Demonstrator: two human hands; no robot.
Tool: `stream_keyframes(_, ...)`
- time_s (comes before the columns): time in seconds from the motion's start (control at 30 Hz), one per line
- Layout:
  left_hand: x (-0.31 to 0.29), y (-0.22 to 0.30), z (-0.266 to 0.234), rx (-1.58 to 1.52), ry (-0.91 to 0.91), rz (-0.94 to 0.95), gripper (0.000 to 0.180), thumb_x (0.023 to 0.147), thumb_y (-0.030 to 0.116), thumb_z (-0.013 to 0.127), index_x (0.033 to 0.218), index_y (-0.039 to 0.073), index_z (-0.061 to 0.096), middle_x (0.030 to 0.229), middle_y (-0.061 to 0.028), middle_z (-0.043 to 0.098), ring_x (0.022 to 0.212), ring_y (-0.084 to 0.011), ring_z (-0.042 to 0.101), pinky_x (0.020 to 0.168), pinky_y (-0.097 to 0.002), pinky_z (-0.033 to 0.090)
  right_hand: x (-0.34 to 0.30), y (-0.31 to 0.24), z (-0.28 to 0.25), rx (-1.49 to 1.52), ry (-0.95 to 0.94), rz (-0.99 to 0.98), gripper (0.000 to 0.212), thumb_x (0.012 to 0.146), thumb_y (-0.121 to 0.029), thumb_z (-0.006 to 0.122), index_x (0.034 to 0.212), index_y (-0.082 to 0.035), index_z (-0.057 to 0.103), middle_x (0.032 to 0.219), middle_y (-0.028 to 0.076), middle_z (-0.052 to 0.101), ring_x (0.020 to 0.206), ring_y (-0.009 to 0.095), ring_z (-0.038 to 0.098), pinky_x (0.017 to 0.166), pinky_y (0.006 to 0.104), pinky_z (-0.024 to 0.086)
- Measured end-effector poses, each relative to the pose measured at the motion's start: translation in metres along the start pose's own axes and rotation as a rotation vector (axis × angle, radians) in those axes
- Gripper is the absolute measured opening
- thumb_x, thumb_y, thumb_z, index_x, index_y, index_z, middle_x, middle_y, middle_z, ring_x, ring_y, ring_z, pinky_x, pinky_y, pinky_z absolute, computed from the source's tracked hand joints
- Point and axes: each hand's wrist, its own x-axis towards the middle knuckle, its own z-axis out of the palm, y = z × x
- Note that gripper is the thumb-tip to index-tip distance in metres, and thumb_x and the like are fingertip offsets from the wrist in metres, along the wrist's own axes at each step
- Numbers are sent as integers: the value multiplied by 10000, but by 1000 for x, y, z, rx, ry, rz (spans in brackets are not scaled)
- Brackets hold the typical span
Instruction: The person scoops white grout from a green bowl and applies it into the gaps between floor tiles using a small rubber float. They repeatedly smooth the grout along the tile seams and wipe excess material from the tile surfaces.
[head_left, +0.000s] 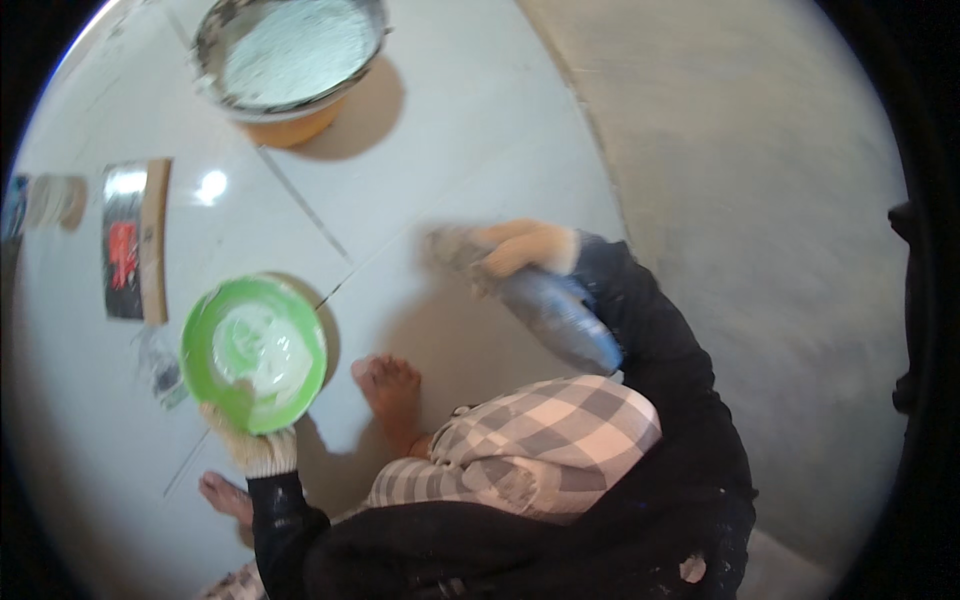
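My left hand (250, 445), in a pale knit glove, grips the near rim of a green bowl (203, 325). White, wet-looking paste (260, 340) coats the inside of the bowl. Farther right, my gloved right hand (527, 247) is closed around the grimy, greyish end of a bluish, see-through plastic bottle (565, 322). The bottle slants, its other end pointing down toward my right forearm. Motion blur smears the grimy end, so I cannot tell whether it has a cap.
A wide putty knife (154, 240) with a wooden edge lies left on the glossy tiles. Beyond stands an orange-based bucket (290, 128) topped with pale powder (300, 50). A clear plastic container (52, 200) sits far left. My bare foot (390, 390) is beside the bowl; a grey wall (750, 200) rises right.
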Motion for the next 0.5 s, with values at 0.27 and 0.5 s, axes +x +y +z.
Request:
stream_keyframes(0.27, 24, -23, 0, 256, -79, 291, 469, 1069, 417, 516, 1361, 52, 542, 1194, -24, 606, 1094, -133, 575, 972, -311, 486, 67, -23, 51, -985, 107, -683, 568, 887, -229, 666, 1421, -77, 546, 1342, 153, 607, 1125, 275, 622, 917, 397, 500)
stream_keyframes(0.5, 32, -28, 17, 358, -136, 321, 499, 1061, 438, 526, 1302, 8, 599, 1157, -42, 626, 1056, -125, 583, 933, -295, 481, 111, -2, 120, -1707, 155, -971, 486, 802, -139, 669, 1264, -284, 627, 1439, 32, 530, 1039, 333, 542, 865, 476, 451)
